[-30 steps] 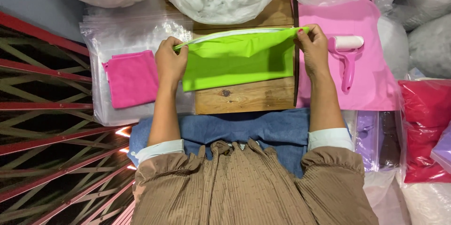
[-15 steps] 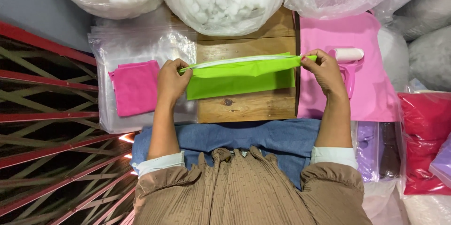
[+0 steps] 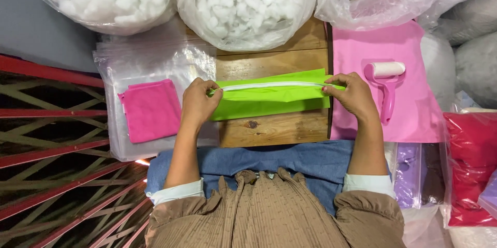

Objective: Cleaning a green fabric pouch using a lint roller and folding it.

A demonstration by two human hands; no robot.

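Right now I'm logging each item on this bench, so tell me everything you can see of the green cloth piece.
The green cloth piece is bright lime fabric, smooth and thin-looking, with a white zipper-like strip along its top edge. It is stretched flat and horizontal over the wooden board. The left hand pinches its left end, the right hand its right end, which reaches the pink cloth. Its lower edge rests on the wood.

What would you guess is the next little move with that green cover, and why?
Probably sliding the zip open: the left hand and right hand pinch opposite ends of the green cover, stretching its white zipper taut and apparently closed, with bags of white stuffing behind.
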